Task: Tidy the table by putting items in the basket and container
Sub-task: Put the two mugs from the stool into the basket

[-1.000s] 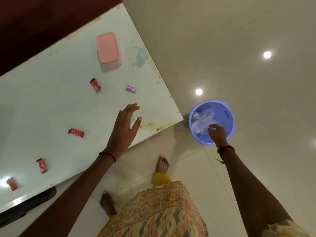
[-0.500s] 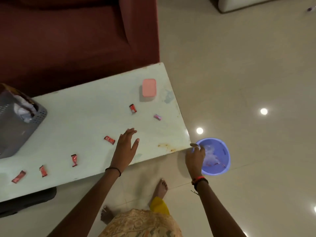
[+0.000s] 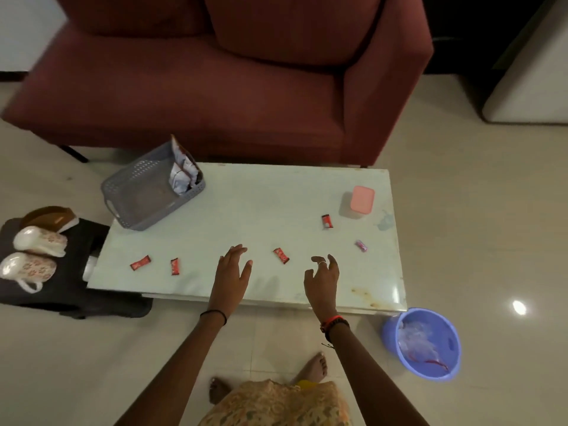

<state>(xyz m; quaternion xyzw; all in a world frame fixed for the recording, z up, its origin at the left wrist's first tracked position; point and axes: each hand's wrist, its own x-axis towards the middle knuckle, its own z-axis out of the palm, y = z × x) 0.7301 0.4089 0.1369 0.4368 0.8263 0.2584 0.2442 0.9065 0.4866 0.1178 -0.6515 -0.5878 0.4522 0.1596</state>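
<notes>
Several small red candy wrappers lie on the pale table (image 3: pixel 246 210): one (image 3: pixel 281 255) between my hands, one (image 3: pixel 174 266) and another (image 3: pixel 140 262) to the left, one (image 3: pixel 326 221) near the pink-lidded container (image 3: pixel 359 203). A pink candy (image 3: pixel 361 245) lies at the right. The grey basket (image 3: pixel 144 192) at the table's far left corner holds packets. My left hand (image 3: pixel 231 273) hovers open over the table's front. My right hand (image 3: pixel 322 278) is open too, fingers curled, just right of the middle wrapper.
A blue bucket (image 3: pixel 425 342) with clear plastic inside stands on the floor at the table's front right corner. A maroon sofa (image 3: pixel 233 72) is behind the table. Two white cups (image 3: pixel 33 256) sit on a dark stool at the left. My feet are below the table's front edge.
My right hand has left the blue bucket and come up over the table, empty. The view has swung back so the whole table shows. My left hand stays open over the front.
</notes>
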